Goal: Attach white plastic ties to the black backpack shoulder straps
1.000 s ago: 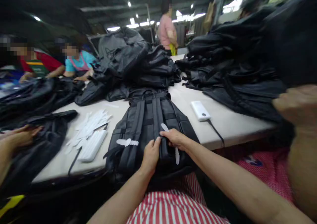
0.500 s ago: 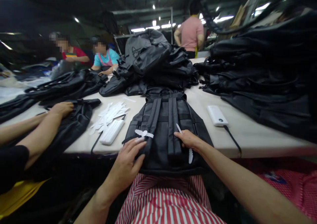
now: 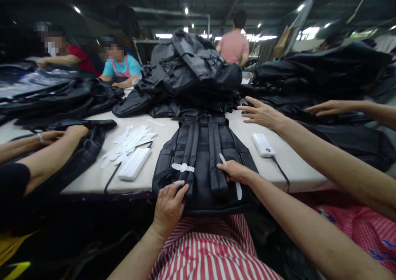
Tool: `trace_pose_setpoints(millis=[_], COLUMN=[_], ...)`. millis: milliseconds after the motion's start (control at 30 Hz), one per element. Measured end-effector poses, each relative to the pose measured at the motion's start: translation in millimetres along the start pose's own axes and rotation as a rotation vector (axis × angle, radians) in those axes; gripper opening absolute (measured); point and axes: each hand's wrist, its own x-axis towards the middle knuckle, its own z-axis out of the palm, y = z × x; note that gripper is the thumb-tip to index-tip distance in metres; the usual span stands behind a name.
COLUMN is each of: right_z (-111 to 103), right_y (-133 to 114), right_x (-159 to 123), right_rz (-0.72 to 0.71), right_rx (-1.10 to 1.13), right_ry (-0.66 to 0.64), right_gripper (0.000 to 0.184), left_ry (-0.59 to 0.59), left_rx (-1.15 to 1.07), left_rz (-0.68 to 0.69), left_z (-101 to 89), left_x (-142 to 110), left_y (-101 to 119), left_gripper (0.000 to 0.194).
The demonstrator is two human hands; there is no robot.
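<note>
Backpack: black backpack point(image 3: 202, 156) lies flat on the table point(image 3: 89, 181), back panel and two shoulder straps facing up, at the middle of the near edge, its lower end hanging past that edge toward the person's lap.
Long axis: runs straight away from the person, top handle at the far end, pointing at the stacked black backpacks point(image 3: 194, 69).
Left grip: left grip point(image 3: 169, 209) sits at the bag's lower left, fingers curled against the strap end; whether it pinches anything cannot be told.
Right grip: right grip point(image 3: 235, 172) lies farther up the bag, fingers across the right strap, over a thin white strip point(image 3: 238, 191); loose or closed cannot be told.
Nearer hand: the right is closer to the bag's middle, the left closer to the table's near edge.
Tag: white plastic tag point(image 3: 182, 167) lies across the left strap, just above the left grip.
Left of bag: pile of white plastic strips point(image 3: 128, 141) beside a ribbed white block point(image 3: 134, 163).
Right of bag: white power bank point(image 3: 262, 145) with a black cable point(image 3: 280, 170); a co-worker's hand point(image 3: 262, 114) reaches in just beyond it.
</note>
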Motion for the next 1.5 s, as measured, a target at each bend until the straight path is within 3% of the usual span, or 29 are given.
trace_pose_setpoints(millis=[133, 200, 300, 400, 533, 633, 733, 833, 1033, 1200, 1367, 1500], right_z=[-0.3, -0.8, -1.5, -2.1, -3.3, -3.7, -3.6, -3.1, -3.4, -5.6, -0.5, 8.1], right_y=[0.6, 0.4, -0.2, 0.1, 1.7, 2.4, 3.4, 5.5, 5.5, -0.8, 2.7, 5.5], right_x=[-0.6, -0.8, -0.9, -1.8, -5.3, -8.6, -10.9, -11.9, -13.9, -19.5, -19.2, -15.9], right_rz=[-0.002, -0.006, -0.012, -0.019, -0.053, -0.096, -0.117, -0.149, -0.203, -0.128, -0.106, -0.058], right_rx=[-0.012, -0.015, -0.023, -0.023, 0.0, 0.009, 0.023, 0.081, 0.144, 0.166, 0.207, 0.287], right_ry=[-0.011, -0.023, -0.028, -0.029, -0.071, -0.118, -0.129, -0.122, -0.114, -0.133, -0.197, -0.087], right_gripper=[0.034, 0.032, 0.03, 0.029, 0.026, 0.029, 0.031, 0.028, 0.03, 0.033, 0.034, 0.026], left_ry=[-0.082, -0.059, 0.017, 0.063, -0.09, -0.242, -0.209, -0.14, -0.21, -0.153, -0.218, -0.298], left_rx=[0.0, -0.023, -0.097, -0.312, -0.76, -1.098, -1.185, -1.176, -1.251, -1.223, -1.213, -1.207], left_rz=[0.03, 0.047, 0.023, -0.055, -0.443, -0.757, -0.968, -1.112, -1.133, -1.14, -1.088, -1.002], left_z=[-7.0, -12.5, -21.3, -31.7, -39.2, -25.6, 3.7, 32.3, 53.0, 53.4, 50.6, 48.2], left_x=[-8.6, -11.4, -8.5, 5.7, 39.0, 67.9, 90.8, 102.2, 99.6, 98.1, 98.6, 98.6], left_y=[3.8, 4.5, 8.3, 20.6, 53.1, 78.6, 91.1, 89.9, 82.1, 81.3, 80.0, 82.3], left_gripper=[0.047, 0.049, 0.038, 0.028, 0.032, 0.043, 0.046, 0.039, 0.024, 0.032, 0.029, 0.028])
